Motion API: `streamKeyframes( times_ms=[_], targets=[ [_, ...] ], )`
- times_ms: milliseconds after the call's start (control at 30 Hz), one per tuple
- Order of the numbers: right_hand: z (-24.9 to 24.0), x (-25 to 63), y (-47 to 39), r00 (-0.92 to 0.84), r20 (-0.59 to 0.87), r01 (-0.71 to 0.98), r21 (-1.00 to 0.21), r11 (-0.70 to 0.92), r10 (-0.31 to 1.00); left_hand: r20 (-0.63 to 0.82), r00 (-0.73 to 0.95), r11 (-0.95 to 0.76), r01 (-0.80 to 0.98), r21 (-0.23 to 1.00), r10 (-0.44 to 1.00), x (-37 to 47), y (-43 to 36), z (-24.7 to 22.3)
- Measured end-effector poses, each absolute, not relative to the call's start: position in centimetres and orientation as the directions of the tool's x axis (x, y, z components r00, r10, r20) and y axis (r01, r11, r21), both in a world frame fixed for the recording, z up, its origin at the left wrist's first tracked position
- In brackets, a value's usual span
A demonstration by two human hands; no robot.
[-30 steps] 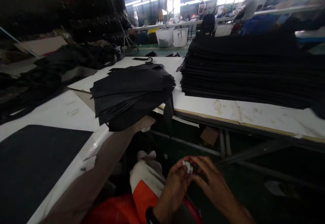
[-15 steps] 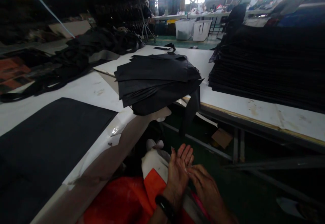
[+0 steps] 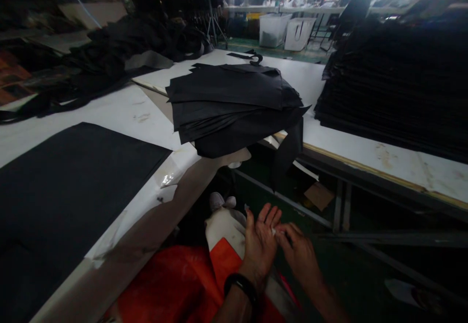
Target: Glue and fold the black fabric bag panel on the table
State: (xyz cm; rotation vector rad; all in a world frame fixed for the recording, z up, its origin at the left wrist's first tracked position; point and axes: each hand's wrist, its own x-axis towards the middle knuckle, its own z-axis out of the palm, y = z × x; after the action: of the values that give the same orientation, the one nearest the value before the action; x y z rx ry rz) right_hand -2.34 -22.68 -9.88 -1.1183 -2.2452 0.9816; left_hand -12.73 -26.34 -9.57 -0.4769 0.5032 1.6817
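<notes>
My left hand is held palm up over my lap with its fingers stretched out, a black band on the wrist. A whitish scrap sits at its thumb tip. My right hand pinches a small white piece against the left hand's little-finger side; whether it is tape or something else is too small to tell. Beyond the hands, a fanned stack of black fabric pieces lies across the table corner, with one strip hanging off the edge.
A flat black sheet covers part of the white table at left. A tall pile of black fabric stands on the right table. Black straps are heaped behind. White bins and a piece of cardboard are on the floor.
My right hand has drawn slightly away from the left palm, its fingertips now pinched at the white piece. The left hand stays palm up. The view has tilted down a little.
</notes>
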Motion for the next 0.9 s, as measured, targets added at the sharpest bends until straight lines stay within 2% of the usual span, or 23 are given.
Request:
streamKeyframes(
  times_ms=[133,300,433,600,767,900],
  targets=[
    [-10.2,-3.7,-22.1,-0.531,0.102,0.54,-0.725,0.428,0.841,-0.565,-0.111,-0.095,-0.994,0.057,0.818,-12.4,-26.4,-10.0],
    [-9.5,-4.9,-23.0,-0.638,0.112,0.487,-0.707,0.512,0.762,-0.55,-0.091,-0.06,-0.995,0.073,0.83,-12.3,-26.4,-10.2],
    [-9.5,-5.3,-21.3,-0.592,0.105,0.575,-0.64,0.51,0.799,-0.501,-0.058,-0.026,-0.997,0.07,0.864,-12.1,-26.6,-9.8],
    [-9.4,-5.3,-21.4,-0.699,0.092,0.521,-0.614,0.592,0.71,-0.516,-0.061,-0.029,-0.997,0.068,0.855,-12.7,-26.8,-9.6],
    [-9.3,-5.3,-21.5,-0.622,0.077,0.609,-0.578,0.543,0.779,-0.494,-0.06,-0.041,-0.998,0.048,0.868,-12.9,-26.7,-9.6],
    [-9.2,-4.9,-23.4,-0.699,0.086,0.516,-0.627,0.584,0.71,-0.542,-0.126,-0.114,-0.992,0.055,0.831,-13.1,-26.9,-9.8]
  ],
)
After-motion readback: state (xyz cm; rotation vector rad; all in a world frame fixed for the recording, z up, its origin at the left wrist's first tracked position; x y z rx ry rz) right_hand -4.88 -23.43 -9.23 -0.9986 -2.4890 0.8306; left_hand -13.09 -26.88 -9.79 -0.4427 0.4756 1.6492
